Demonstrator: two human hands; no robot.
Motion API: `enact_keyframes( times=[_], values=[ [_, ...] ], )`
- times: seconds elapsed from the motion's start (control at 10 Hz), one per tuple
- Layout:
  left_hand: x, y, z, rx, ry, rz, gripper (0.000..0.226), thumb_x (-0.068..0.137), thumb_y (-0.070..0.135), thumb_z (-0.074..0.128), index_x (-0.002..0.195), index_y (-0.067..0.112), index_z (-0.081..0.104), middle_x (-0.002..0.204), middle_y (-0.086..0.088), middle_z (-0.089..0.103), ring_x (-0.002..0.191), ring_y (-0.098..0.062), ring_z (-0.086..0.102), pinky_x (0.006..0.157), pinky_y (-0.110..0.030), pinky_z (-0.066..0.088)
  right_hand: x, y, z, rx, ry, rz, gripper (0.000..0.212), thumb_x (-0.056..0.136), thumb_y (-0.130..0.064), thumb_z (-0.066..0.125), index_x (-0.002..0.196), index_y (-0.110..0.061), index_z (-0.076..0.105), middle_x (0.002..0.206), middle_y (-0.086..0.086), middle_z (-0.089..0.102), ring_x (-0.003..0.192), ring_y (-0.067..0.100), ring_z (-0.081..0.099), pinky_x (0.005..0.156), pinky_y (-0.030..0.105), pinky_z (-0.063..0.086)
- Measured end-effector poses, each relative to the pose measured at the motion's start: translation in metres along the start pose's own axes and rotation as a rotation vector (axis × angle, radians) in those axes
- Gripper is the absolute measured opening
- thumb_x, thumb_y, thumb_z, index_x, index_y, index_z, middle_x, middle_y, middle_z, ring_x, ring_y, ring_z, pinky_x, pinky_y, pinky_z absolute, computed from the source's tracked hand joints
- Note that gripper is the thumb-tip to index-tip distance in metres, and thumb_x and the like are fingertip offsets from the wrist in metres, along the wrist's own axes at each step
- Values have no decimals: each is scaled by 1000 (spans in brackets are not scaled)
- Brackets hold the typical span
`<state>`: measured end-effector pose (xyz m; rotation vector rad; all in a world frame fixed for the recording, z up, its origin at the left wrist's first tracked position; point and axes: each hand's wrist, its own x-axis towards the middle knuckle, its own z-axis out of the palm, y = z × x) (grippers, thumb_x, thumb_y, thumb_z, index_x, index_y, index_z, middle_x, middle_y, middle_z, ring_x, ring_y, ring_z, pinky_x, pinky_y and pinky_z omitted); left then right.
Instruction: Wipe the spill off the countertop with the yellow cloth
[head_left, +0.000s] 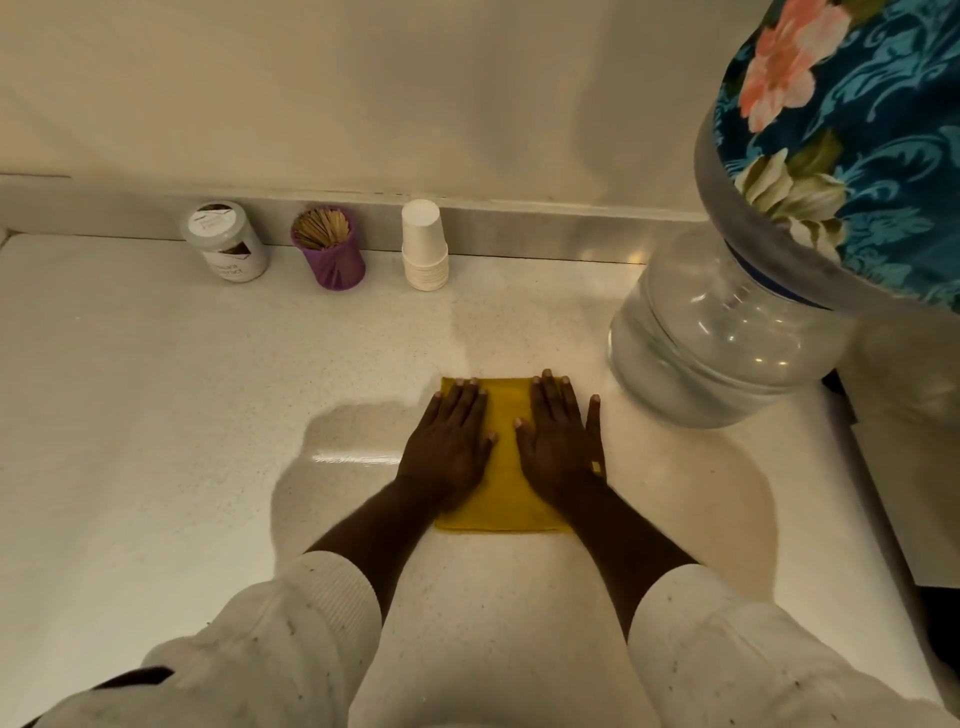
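Observation:
A folded yellow cloth (505, 467) lies flat on the pale speckled countertop (156, 415) at the centre of view. My left hand (449, 441) presses palm-down on the cloth's left half, fingers together and extended. My right hand (563, 441) presses palm-down on its right half, the little finger splayed past the cloth's right edge. A thin wet film (353, 441) glistens on the counter just left of the cloth, with a bright streak of reflection by my left wrist.
Against the back ledge stand a lidded jar (224, 241), a purple holder of wooden sticks (328, 248) and a stack of white paper cups (424, 244). A large clear water bottle (727, 332) with a floral cover stands at the right, close to my right hand.

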<state>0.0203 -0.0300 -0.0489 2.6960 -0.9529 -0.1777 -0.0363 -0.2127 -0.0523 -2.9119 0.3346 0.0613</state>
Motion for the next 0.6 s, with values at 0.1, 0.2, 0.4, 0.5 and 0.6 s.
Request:
enact_keyframes(
  times=[0.1,0.2,0.4,0.5,0.6],
  values=[
    [3,-2,0,29,-29,9,71,104,55,22,159,13,8,167,-9,8,155,-23,1,126,-44,4,-1,1,0,-10,-19,0,69,102,-54,16,160,-18,5,169,4,4,154,24,-2,121,56,-10],
    [3,-3,-2,50,-48,15,72,104,55,22,159,13,6,168,-10,6,155,-24,-1,126,-43,1,-1,0,-1,-27,-34,3,72,101,-57,12,160,-18,2,169,4,2,154,24,-3,121,57,-9],
    [-7,2,-22,83,-58,5,73,103,55,20,159,9,7,167,-13,7,155,-26,1,126,-43,1,-13,-6,-12,-39,-17,15,76,99,-61,10,160,-15,0,169,5,2,154,24,-3,121,56,-10],
    [-12,4,-37,108,-35,7,77,100,59,14,159,9,4,168,-12,4,155,-25,-1,126,-45,3,-23,-14,-18,-37,32,-1,77,99,-60,14,160,-14,1,169,6,3,154,24,-2,121,56,-9],
    [-17,10,-45,117,13,34,78,100,60,14,159,10,4,168,-11,3,155,-24,-3,126,-44,2,-29,-22,-22,-38,84,-26,77,99,-59,16,160,-13,2,169,7,3,154,24,-2,121,56,-8]
  ],
)
